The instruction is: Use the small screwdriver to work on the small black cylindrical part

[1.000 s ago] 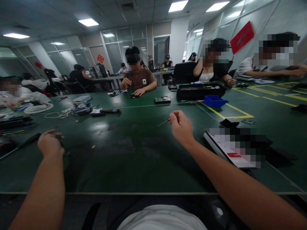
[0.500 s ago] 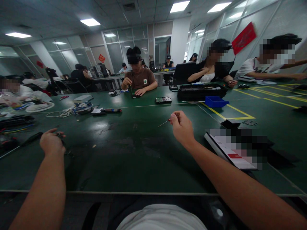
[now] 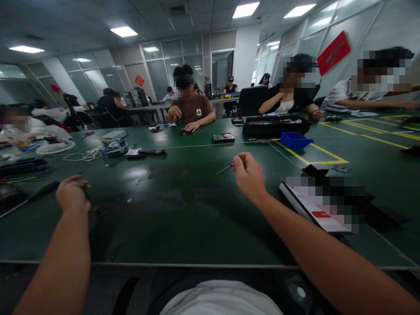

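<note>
Reading outward from the blue tray [image 3: 294,140], the right hand [image 3: 248,175] is holding a thin tool [image 3: 223,169], nearer the wearer and to the tray's left. Its thumb and fingers are closing in a pinch around the red handle, and the bare shaft is slanting down and away from the tray. The left hand [image 3: 72,194] is reaching out far to the tray's left; its fingers are curling halfway, a small dark thing is showing among them, and whether they are gripping it cannot be told.

In judgement, good handling is depending on a light, steady pinch low on the handle, a loose wrist, and a tip that is pointing clear of the other hand.

Lettering is proving scarce. A white box [image 3: 310,205], nearer the wearer than the tray, is bearing a red mark and faint print, mostly masked and unreadable. A red banner [image 3: 334,53], on the wall beyond the tray and to its right, is carrying dark strokes too blurred for reading. No brand is showing legibly.
</note>
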A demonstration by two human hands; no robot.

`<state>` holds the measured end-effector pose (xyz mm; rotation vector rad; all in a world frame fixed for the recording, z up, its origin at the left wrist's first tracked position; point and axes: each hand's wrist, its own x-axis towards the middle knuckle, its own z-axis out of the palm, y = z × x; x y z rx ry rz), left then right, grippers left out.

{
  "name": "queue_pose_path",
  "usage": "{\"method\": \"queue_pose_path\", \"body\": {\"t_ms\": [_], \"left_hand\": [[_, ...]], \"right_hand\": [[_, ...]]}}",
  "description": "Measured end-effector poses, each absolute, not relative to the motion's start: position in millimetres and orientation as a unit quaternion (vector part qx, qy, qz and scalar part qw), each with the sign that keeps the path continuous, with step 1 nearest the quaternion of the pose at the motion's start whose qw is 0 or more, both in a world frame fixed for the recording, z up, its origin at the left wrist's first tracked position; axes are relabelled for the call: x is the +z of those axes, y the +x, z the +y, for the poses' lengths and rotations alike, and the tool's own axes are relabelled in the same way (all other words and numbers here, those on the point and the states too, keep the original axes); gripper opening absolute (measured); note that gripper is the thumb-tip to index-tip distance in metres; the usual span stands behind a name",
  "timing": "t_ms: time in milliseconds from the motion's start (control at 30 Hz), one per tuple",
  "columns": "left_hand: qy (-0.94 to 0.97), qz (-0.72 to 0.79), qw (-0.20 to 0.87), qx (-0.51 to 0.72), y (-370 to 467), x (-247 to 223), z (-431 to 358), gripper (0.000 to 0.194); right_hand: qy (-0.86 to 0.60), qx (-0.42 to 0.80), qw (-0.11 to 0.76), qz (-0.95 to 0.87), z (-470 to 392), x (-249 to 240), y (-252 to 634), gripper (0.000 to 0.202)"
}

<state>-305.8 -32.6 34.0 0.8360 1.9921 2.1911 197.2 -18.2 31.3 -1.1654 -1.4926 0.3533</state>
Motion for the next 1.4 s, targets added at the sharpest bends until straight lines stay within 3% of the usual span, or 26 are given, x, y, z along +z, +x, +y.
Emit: {"method": "queue_pose_path", "body": {"t_ms": [600,933,1067,1333,1400], "left_hand": [[0.204,0.647,0.07,0.731,-301,35,-30,0.02],[0.242,0.692,0.089,0.675,-270,48,-22,0.039],[0.31,0.654,0.152,0.673,-222,61,-13,0.041],[0.481,0.529,0.402,0.572,-83,74,0,0.035],[0.542,0.538,0.405,0.504,-54,72,-2,0.046]], "right_hand": [[-0.493,0.156,0.571,-0.638,-15,28,197,0.023],[-0.49,0.178,0.569,-0.636,-15,30,196,0.028],[-0.503,0.181,0.558,-0.635,-16,33,196,0.031],[-0.523,0.174,0.534,-0.641,-17,37,198,0.033],[-0.523,0.162,0.533,-0.645,-18,37,198,0.032]]}}
